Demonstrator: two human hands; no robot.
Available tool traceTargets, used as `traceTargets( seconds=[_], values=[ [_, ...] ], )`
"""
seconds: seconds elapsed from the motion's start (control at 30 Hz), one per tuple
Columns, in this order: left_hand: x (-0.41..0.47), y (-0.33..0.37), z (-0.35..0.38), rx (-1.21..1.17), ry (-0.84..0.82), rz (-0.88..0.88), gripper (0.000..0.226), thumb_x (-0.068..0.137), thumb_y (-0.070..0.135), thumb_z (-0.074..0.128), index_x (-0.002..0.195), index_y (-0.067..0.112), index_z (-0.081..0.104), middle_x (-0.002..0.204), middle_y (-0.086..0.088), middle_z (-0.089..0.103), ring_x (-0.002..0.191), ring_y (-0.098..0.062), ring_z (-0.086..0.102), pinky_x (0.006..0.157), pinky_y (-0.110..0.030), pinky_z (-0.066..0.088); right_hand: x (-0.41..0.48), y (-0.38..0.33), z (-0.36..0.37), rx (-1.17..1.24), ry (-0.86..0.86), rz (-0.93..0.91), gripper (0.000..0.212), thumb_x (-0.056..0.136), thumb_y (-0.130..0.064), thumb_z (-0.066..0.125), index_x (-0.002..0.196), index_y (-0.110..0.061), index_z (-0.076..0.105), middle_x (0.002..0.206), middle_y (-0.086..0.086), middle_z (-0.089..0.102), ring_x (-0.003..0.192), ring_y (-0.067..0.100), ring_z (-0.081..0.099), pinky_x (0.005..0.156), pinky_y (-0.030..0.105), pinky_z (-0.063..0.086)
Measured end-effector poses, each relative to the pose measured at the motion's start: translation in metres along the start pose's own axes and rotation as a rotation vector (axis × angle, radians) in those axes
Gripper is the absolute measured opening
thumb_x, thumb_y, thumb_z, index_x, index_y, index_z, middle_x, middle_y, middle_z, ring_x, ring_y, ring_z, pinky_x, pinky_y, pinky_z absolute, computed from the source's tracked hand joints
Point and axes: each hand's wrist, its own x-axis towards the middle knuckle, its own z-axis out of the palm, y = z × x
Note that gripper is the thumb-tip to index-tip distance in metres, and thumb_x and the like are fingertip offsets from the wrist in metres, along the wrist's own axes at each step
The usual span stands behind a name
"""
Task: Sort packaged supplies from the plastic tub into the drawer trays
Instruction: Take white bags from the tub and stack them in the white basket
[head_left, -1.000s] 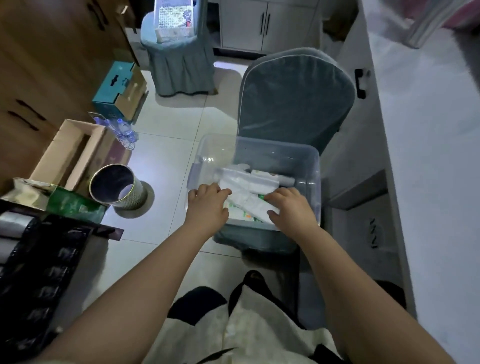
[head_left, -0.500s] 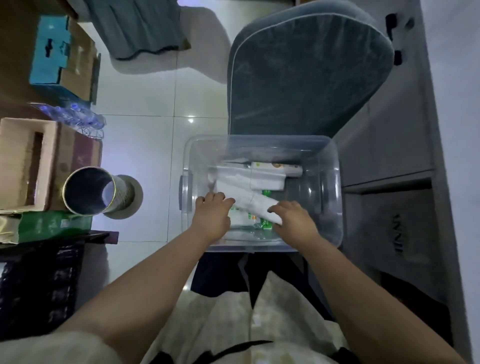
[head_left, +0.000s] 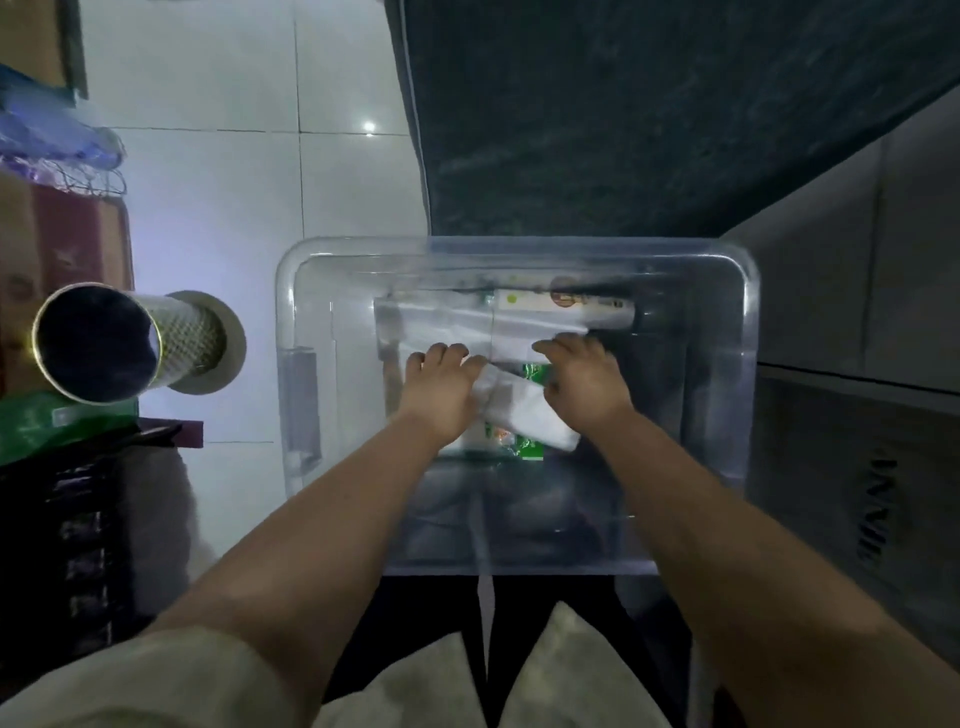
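Observation:
A clear plastic tub (head_left: 291, 332) stands on a dark chair seat in front of me, with several white packages inside. My left hand (head_left: 441, 392) and my right hand (head_left: 584, 382) are both down in the tub, fingers curled onto a white package (head_left: 524, 410) that lies at an angle between them. Under it shows a green-printed packet (head_left: 530, 447). A larger white package (head_left: 452, 325) and a long tube-shaped pack (head_left: 566, 301) lie at the tub's far side. No drawer trays are in view.
A metal cylinder bin (head_left: 98, 343) lies on the tiled floor at the left, beside cardboard boxes (head_left: 62, 244) and a dark crate (head_left: 67, 525). The chair's dark backrest (head_left: 649, 114) rises behind the tub. A grey cabinet (head_left: 852, 322) runs along the right.
The view has tilted down and drawn closer over the tub. Both hands have reached deeper in and closed around the angled white package.

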Motion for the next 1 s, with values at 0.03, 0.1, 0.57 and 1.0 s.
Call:
traceTargets(
  seconds=[0.03, 0.1, 0.57, 1.0],
  values=[
    [0.011, 0.001, 0.009, 0.000, -0.001, 0.022, 0.055, 0.082, 0.030, 0.059, 0.136, 0.024, 0.045, 0.140, -0.004, 0.044, 0.126, -0.029, 0.036, 0.100, -0.043, 0.026, 0.010, 0.005, 0.006, -0.002, 0.016, -0.002, 0.056, 0.077, -0.007, 0.059, 0.131, -0.021, 0.052, 0.135, 0.008, 0.050, 0.120, 0.035, 0.042, 0.094, 0.043, 0.037],
    [0.029, 0.003, 0.026, -0.004, -0.003, 0.064, 0.052, 0.082, 0.032, 0.060, 0.132, 0.024, 0.049, 0.140, -0.004, 0.045, 0.128, -0.028, 0.035, 0.102, -0.043, 0.023, 0.028, 0.012, 0.017, -0.010, 0.027, -0.013, 0.059, 0.078, -0.008, 0.061, 0.134, -0.021, 0.049, 0.139, 0.009, 0.046, 0.124, 0.034, 0.038, 0.098, 0.043, 0.032],
    [0.037, 0.000, 0.069, 0.104, -0.123, 0.188, 0.061, 0.079, 0.036, 0.064, 0.133, 0.016, 0.044, 0.139, -0.011, 0.042, 0.123, -0.032, 0.038, 0.098, -0.042, 0.030, 0.075, -0.001, 0.060, -0.285, 0.080, -0.085, 0.061, 0.077, -0.017, 0.064, 0.131, -0.008, 0.038, 0.119, 0.018, 0.050, 0.100, 0.037, 0.045, 0.087, 0.048, 0.035],
    [-0.014, -0.008, 0.057, -0.009, -0.016, 0.145, 0.034, 0.085, 0.011, 0.058, 0.117, 0.018, 0.057, 0.105, -0.004, 0.067, 0.098, -0.029, 0.058, 0.083, -0.037, 0.037, 0.055, -0.012, 0.063, -0.005, -0.007, -0.128, 0.037, 0.080, 0.004, 0.055, 0.116, -0.007, 0.053, 0.108, 0.016, 0.062, 0.098, 0.034, 0.056, 0.078, 0.039, 0.044]
  ],
)
